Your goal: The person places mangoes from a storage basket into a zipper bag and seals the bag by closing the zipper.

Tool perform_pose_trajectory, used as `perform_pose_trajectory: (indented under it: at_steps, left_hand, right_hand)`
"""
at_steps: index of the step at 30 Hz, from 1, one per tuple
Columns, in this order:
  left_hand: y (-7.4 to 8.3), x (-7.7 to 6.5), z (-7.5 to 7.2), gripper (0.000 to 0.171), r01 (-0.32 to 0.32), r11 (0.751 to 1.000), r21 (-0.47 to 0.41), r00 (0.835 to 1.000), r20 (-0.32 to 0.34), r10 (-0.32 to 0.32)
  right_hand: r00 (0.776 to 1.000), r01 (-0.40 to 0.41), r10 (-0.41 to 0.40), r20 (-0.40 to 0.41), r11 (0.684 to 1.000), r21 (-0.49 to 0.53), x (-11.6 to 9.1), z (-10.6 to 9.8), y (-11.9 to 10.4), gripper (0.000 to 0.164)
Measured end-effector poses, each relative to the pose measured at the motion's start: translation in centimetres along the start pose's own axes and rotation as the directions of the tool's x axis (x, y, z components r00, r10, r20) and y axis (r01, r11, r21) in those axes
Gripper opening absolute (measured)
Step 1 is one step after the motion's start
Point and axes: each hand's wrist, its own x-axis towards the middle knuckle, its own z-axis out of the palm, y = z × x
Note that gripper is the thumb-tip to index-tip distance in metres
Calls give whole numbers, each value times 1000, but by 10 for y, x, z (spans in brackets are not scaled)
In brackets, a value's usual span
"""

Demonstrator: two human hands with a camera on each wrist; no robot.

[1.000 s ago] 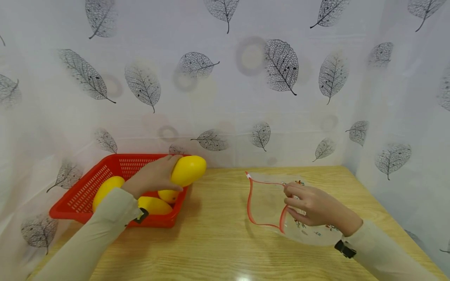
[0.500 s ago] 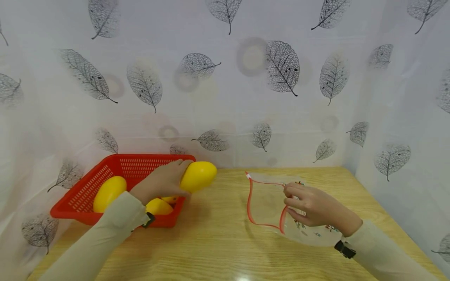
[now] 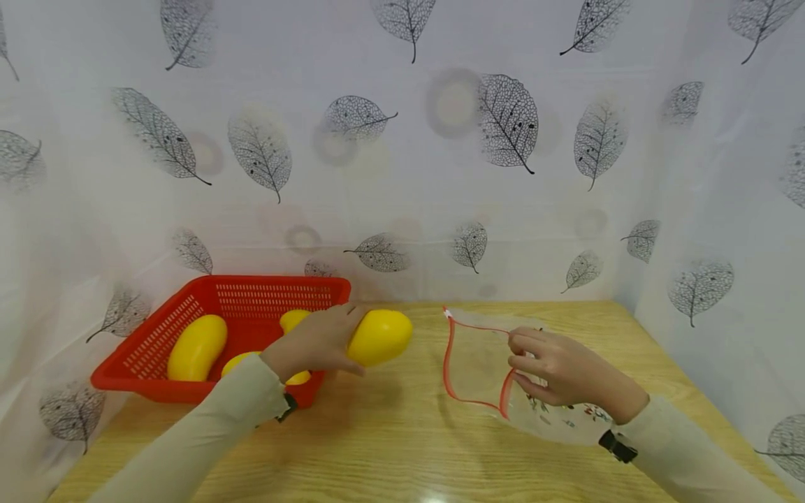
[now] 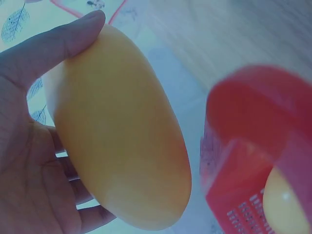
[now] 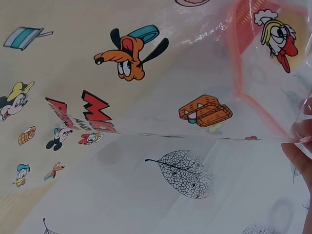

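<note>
My left hand (image 3: 314, 342) grips a smooth yellow mango (image 3: 380, 337) just past the right side of the red basket (image 3: 333, 285). In the left wrist view the thumb lies over one side of the mango (image 4: 119, 131), with the fingers curled behind it. Over the right part of the table, my right hand (image 3: 556, 367) pinches the edge of a clear zip bag (image 3: 476, 363) with a red-trimmed mouth. The bag's mouth gapes toward the basket. Cartoon prints cover the bag (image 5: 156, 117) in the right wrist view, where only some fingertips (image 5: 300, 153) show at the right edge.
Several more mangoes lie in the basket, one mango (image 3: 198, 347) at its left side and others partly behind my left arm. The wooden table (image 3: 402, 447) runs back to a white curtain (image 3: 402, 181) with leaf prints, which also hangs at both sides.
My left hand has carried the mango rightward and slightly down, from over the basket's right rim to beyond it, nearer the bag. The right hand and bag have hardly moved.
</note>
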Motion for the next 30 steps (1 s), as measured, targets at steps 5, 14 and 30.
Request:
perform_pose_trajectory:
  at_steps: [5,14,30]
  left_hand:
    - [6,1,4,91,-10,1000,5,1000,13,10]
    - [11,2,6,91,-13,1000,4,1000,13,13]
    - [26,11,10,89,-81,997,-15,996,22,81]
  right_hand:
    - [1000,14,-14,-16,1000,5,3,-1,0,23]
    - [999,27,-27,-26,1000,14,4,0,4,21]
    - [999,48,-48,-12,998,-37,6,-2,5,26]
